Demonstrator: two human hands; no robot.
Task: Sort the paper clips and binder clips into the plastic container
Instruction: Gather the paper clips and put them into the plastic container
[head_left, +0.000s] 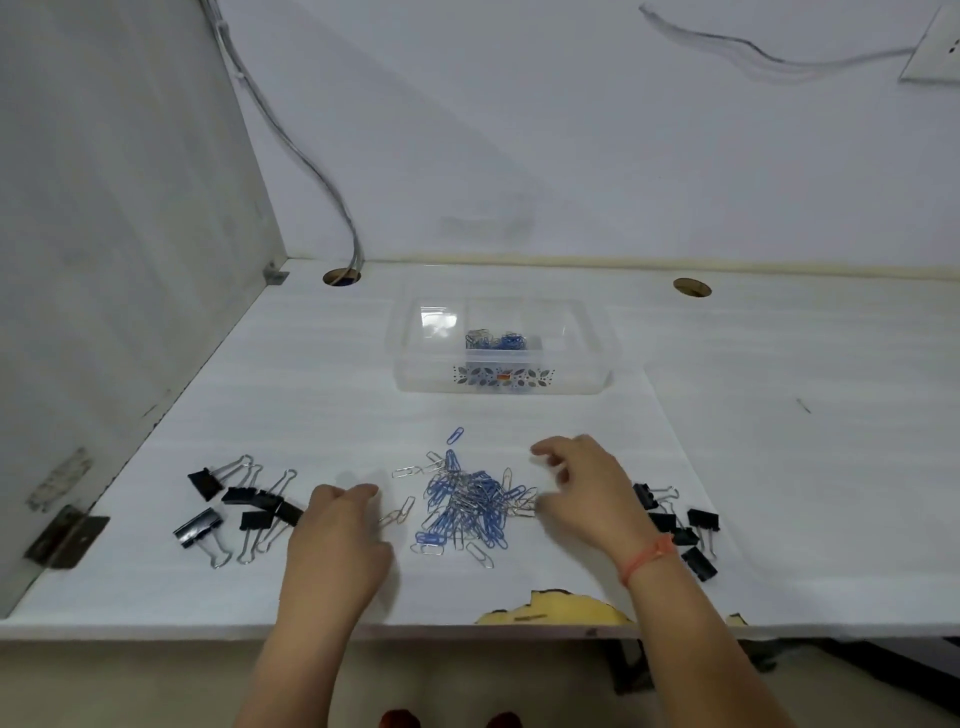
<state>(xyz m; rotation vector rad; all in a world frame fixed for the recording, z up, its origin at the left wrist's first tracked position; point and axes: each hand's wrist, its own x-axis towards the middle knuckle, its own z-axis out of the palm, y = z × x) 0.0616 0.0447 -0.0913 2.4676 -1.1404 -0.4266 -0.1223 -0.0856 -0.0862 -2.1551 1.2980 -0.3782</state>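
Observation:
A pile of blue and silver paper clips (470, 506) lies on the white desk between my hands. Several black binder clips (236, 506) are scattered at the left, and several more binder clips (678, 525) at the right. The clear plastic container (498, 376) stands farther back, with some paper clips (496, 339) in its middle compartment. My left hand (337, 535) rests palm down at the left edge of the pile, fingers near a silver clip. My right hand (579, 488) hovers at the right edge of the pile with fingers spread and curled; no clip shows in it.
A grey partition wall (130, 260) bounds the desk on the left, with a metal hinge (67, 535) near its base. Two cable holes (341, 276) (692, 287) sit along the back edge; cables (311, 171) run into the left one. The desk's front edge (467, 631) is chipped.

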